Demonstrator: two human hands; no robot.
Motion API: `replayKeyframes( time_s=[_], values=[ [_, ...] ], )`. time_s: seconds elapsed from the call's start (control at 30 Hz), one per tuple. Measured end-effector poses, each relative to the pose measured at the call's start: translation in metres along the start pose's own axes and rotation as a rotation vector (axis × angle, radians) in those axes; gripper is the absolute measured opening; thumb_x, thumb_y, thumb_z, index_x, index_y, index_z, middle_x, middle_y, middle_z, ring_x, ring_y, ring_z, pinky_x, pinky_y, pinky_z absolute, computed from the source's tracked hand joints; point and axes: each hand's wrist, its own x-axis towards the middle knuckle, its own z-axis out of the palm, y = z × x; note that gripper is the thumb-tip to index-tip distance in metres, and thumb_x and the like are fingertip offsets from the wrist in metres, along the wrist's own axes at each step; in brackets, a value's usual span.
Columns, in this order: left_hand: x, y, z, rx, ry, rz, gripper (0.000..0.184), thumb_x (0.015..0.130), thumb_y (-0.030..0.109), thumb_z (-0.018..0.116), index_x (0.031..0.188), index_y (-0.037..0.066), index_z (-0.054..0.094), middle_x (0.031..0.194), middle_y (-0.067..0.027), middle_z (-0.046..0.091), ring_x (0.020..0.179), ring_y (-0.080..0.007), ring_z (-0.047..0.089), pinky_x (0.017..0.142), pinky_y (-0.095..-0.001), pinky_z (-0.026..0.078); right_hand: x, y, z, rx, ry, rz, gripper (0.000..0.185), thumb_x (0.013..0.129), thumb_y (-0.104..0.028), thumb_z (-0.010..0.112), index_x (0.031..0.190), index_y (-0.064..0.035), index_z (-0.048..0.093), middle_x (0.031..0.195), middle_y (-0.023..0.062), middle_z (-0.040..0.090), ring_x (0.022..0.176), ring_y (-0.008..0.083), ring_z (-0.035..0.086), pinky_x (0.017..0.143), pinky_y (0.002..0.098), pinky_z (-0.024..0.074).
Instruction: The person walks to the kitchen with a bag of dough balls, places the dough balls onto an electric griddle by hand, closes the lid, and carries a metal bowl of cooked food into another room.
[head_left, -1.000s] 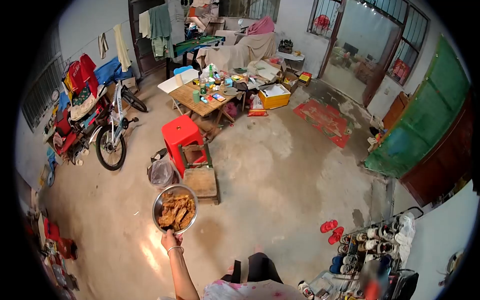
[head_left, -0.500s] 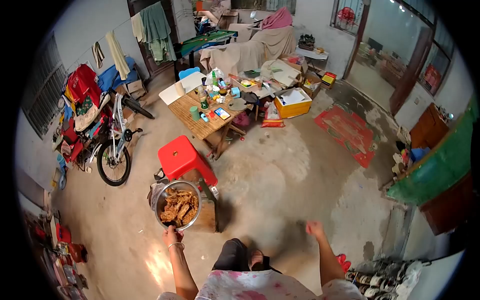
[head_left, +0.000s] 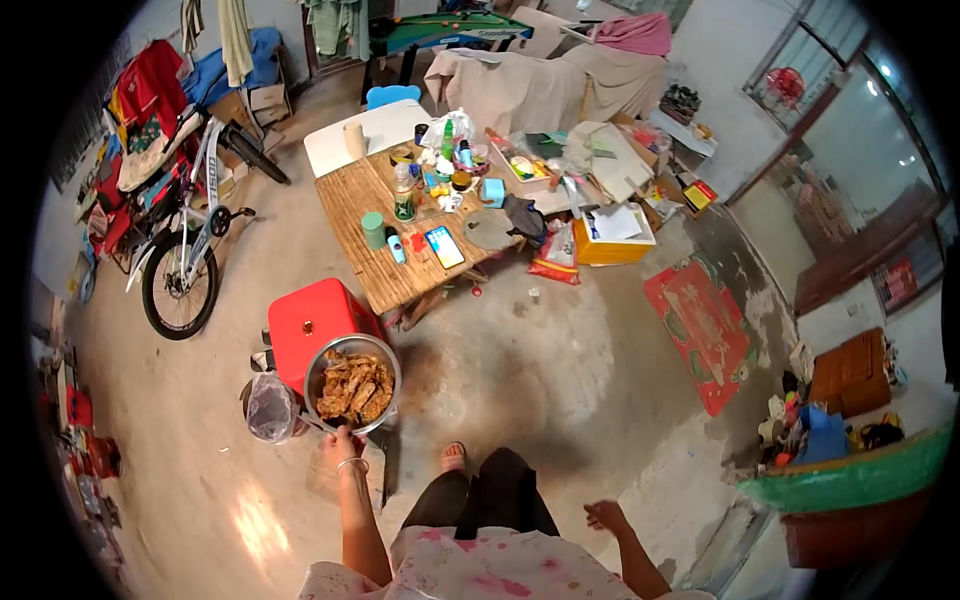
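Note:
My left hand (head_left: 345,442) grips the near rim of a round metal bowl (head_left: 393,408). Brown, crispy-looking fried pieces (head_left: 352,390) fill it; their exact kind I cannot tell. The bowl is held above the floor and covers the near corner of a red plastic stool (head_left: 310,325) in my view. Away to the right hangs my right hand (head_left: 606,516), holding nothing, its fingers loosely apart.
Ahead is a wooden table (head_left: 370,275) with a phone (head_left: 444,247), a green cup (head_left: 373,231) and bottles. A lined bin (head_left: 270,408) stands left of the bowl, a bicycle (head_left: 190,240) further left. A red mat (head_left: 700,330) lies right.
I have stepped forward, so the table and stool appear nearer. The bowl stays in my left hand. My right hand has swung lower, and its fingers now look looser.

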Motion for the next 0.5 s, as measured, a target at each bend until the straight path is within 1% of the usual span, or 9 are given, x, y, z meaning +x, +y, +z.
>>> replayKeyframes(
  time_s=[0.03,0.13,0.23,0.27,0.3,0.4,0.43,0.47,0.5],
  values=[
    [0.003,0.001,0.018,-0.009,-0.005,0.005,0.014,0.073,0.009,0.056,0.069,0.01,0.042,0.055,-0.0008,0.046,0.043,-0.013,0.048,0.039,-0.025,0.044,-0.004,-0.001,-0.008,0.056,0.018,0.027,0.034,0.078,-0.035,0.064,0.082,-0.0017,0.059,0.071,0.0109,0.061,0.063,0.0189,0.061,0.055,0.0335,0.051],
    [0.015,0.002,0.064,-0.026,-0.023,0.033,0.017,0.072,0.008,0.057,0.067,0.01,0.04,0.051,-0.0011,0.043,0.04,-0.0139,0.046,0.038,-0.0268,0.044,0.01,-0.032,-0.03,0.085,-0.008,0.159,0.036,0.076,-0.036,0.066,0.082,-0.0009,0.06,0.071,0.0119,0.062,0.06,0.0192,0.062,0.054,0.0311,0.051],
    [0.035,-0.006,0.099,-0.007,0.045,-0.028,0.017,0.073,0.008,0.057,0.067,0.01,0.04,0.052,-0.0011,0.043,0.04,-0.0142,0.046,0.036,-0.0284,0.043,0.067,-0.084,-0.05,-0.047,-0.077,0.093,0.032,0.077,-0.03,0.066,0.084,0.0008,0.059,0.072,0.0123,0.062,0.06,0.0191,0.062,0.053,0.0298,0.052],
    [0.039,-0.012,0.107,-0.001,0.07,-0.033,0.017,0.073,0.008,0.057,0.067,0.01,0.04,0.052,-0.0011,0.043,0.04,-0.0142,0.046,0.036,-0.0284,0.043,0.084,-0.123,-0.052,-0.038,-0.086,0.035,0.03,0.077,-0.027,0.067,0.082,0.001,0.06,0.071,0.0122,0.062,0.061,0.0184,0.062,0.053,0.0297,0.0516],
    [0.044,-0.017,0.116,-0.016,0.045,-0.026,0.013,0.074,0.008,0.057,0.07,0.011,0.044,0.053,0.0003,0.044,0.041,-0.0123,0.046,0.038,-0.0263,0.044,0.096,-0.168,-0.054,-0.153,-0.079,-0.039,0.026,0.076,-0.022,0.067,0.083,0.0018,0.06,0.071,0.0123,0.062,0.06,0.0181,0.061,0.053,0.0296,0.0511],
    [0.051,-0.016,0.14,-0.056,0.068,-0.048,0.009,0.074,0.008,0.057,0.072,0.011,0.049,0.054,0.0018,0.045,0.042,-0.0106,0.045,0.039,-0.0248,0.044,0.167,-0.28,-0.049,-0.651,-0.09,-0.35,0.025,0.076,-0.025,0.065,0.076,-0.0003,0.061,0.065,0.0091,0.062,0.052,0.0129,0.057,0.048,0.0286,0.0457],
    [0.054,-0.017,0.151,-0.052,0.098,-0.035,0.013,0.073,0.007,0.057,0.069,0.01,0.046,0.055,0.0007,0.045,0.041,-0.0116,0.044,0.039,-0.0255,0.043,0.181,-0.317,-0.041,-0.426,-0.032,-0.48,0.032,0.075,-0.033,0.064,0.073,-0.0009,0.06,0.061,0.0117,0.059,0.053,0.0198,0.056,0.055,0.0341,0.045],
    [0.056,-0.017,0.159,-0.041,0.13,-0.03,0.017,0.073,0.006,0.057,0.066,0.009,0.043,0.056,-0.0004,0.045,0.04,-0.0125,0.043,0.038,-0.0262,0.041,0.184,-0.364,-0.032,-0.437,-0.022,-0.598,0.032,0.075,-0.032,0.063,0.079,-0.0006,0.059,0.069,0.0132,0.06,0.059,0.021,0.058,0.058,0.0348,0.0451],
    [0.057,-0.015,0.167,-0.046,0.133,-0.045,0.016,0.073,0.006,0.058,0.066,0.009,0.044,0.056,-0.0003,0.046,0.042,-0.0121,0.043,0.038,-0.027,0.041,0.201,-0.405,-0.022,-0.623,0.0,-0.666,0.029,0.075,-0.03,0.064,0.08,-0.0015,0.06,0.074,0.0125,0.061,0.068,0.0216,0.059,0.061,0.0331,0.0456]
  ],
)
